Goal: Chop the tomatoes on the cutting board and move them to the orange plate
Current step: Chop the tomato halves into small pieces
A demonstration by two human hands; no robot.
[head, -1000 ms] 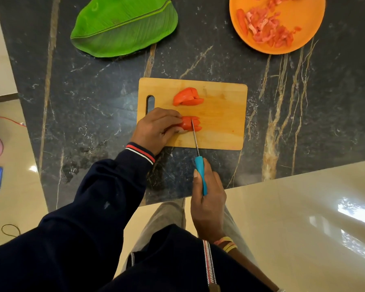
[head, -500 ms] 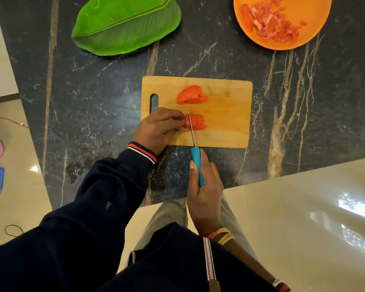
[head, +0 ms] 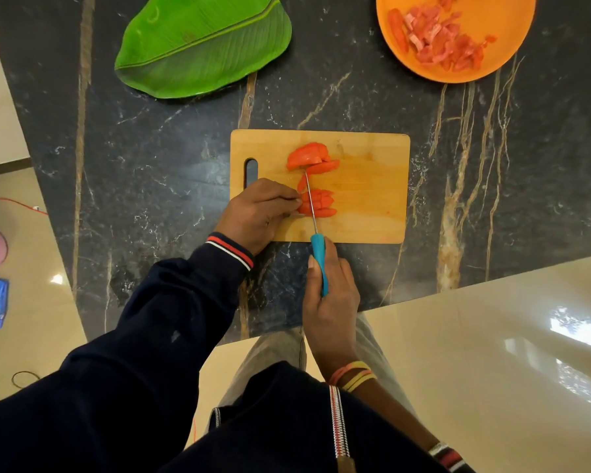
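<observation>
- A wooden cutting board [head: 365,186] lies mid-frame on a dark marble surface [head: 151,165], seen from above.
- Tomato sits on the board's left half. A sliced tomato cluster [head: 323,203] lies toward 6 o'clock, and a larger tomato wedge [head: 308,154] lies just beyond it toward 12 o'clock.
- The left grip [head: 256,213], a bare hand reaching in from 8 o'clock, has its fingers curled and pinches the cluster's left end.
- The right grip [head: 331,302], just off the board at 6 o'clock, is wrapped round the blue handle of a thin knife [head: 318,257]. The blade points to 12 o'clock and runs across the cluster.
- The orange plate [head: 516,25] sits at 1 o'clock, well apart from the board, and carries chopped tomato [head: 437,42].
- A green leaf plate [head: 202,42] lies at 11 o'clock.
- The pieces look light, soft, wet and probably slippery, so a hard squeeze would likely crush them.
- For cutting, the skin side seems the best hold, with fingertips tucked back. For the transfer, a loose scoop seems gentler than pinching.
</observation>
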